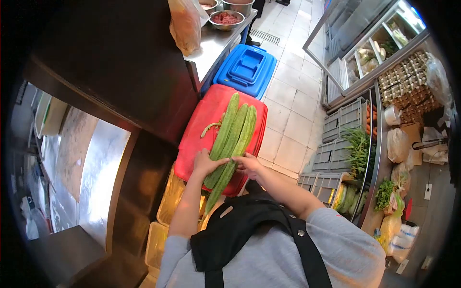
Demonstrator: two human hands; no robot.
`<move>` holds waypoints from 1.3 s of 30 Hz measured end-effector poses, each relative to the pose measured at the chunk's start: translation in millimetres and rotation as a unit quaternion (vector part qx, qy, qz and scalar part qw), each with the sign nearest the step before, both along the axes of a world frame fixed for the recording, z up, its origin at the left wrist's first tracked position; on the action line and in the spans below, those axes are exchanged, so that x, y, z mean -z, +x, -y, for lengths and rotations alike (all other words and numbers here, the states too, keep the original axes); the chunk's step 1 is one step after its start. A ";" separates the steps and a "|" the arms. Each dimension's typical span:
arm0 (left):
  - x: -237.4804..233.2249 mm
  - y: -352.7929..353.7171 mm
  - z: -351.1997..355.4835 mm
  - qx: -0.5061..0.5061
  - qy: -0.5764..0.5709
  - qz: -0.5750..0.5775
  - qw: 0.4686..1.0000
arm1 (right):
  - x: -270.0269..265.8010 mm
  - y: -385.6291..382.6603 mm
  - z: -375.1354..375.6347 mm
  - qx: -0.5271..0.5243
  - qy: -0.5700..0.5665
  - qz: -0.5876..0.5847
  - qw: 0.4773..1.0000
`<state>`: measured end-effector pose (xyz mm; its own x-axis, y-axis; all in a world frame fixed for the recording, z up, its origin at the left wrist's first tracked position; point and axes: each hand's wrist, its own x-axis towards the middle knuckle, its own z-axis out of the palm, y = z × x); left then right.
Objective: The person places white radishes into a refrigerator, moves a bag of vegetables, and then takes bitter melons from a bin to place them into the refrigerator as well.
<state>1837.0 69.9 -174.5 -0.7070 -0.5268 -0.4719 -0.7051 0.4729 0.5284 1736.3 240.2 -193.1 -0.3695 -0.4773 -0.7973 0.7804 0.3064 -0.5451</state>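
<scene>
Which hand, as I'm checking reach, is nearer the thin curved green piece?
Left. The left hand is just below the green piece in the picture, on the same side of the gourds; the right hand is farther, at their other side.

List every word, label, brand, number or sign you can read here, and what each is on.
No text is readable.
White bag, lower right: blue print, too blurred to read.
Long green gourds: no label that I can see.
Red lid and blue lid: no lettering that I can make out.
</scene>
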 end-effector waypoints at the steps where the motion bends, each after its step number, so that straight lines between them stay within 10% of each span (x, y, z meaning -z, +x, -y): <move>1: -13.7 -0.1 -8.2 0.003 0.002 0.010 1.000 | -4.4 -0.1 -4.7 -0.001 -0.023 0.019 1.000; 10: -20.1 24.2 -39.7 -0.097 0.392 -0.150 0.903 | -43.4 0.8 -15.7 -0.132 -0.130 -0.014 0.983; 15: -24.8 56.4 -71.8 -0.183 0.614 -0.226 0.734 | -75.3 -6.7 -27.7 -0.341 -0.159 -0.349 0.858; 18: -34.1 63.7 -82.8 -0.187 0.669 -0.242 0.678 | -59.7 -22.4 -30.2 -0.293 -0.256 -0.504 0.771; 22: -51.0 54.0 -97.1 -0.183 0.723 -0.268 0.610 | -71.8 -45.7 -22.1 -0.108 -0.160 -0.342 0.920; 27: -57.5 59.3 -90.9 -0.117 0.772 -0.196 0.593 | -82.3 -48.6 -27.6 -0.130 -0.120 -0.550 0.816; 34: -68.5 89.3 -85.8 -0.038 0.819 -0.105 0.563 | -88.9 -25.7 -78.8 0.071 -0.092 -0.386 0.915; 39: -84.6 89.2 -98.5 0.064 0.807 0.014 0.586 | -110.7 -47.2 -187.7 0.458 -0.002 -0.487 0.744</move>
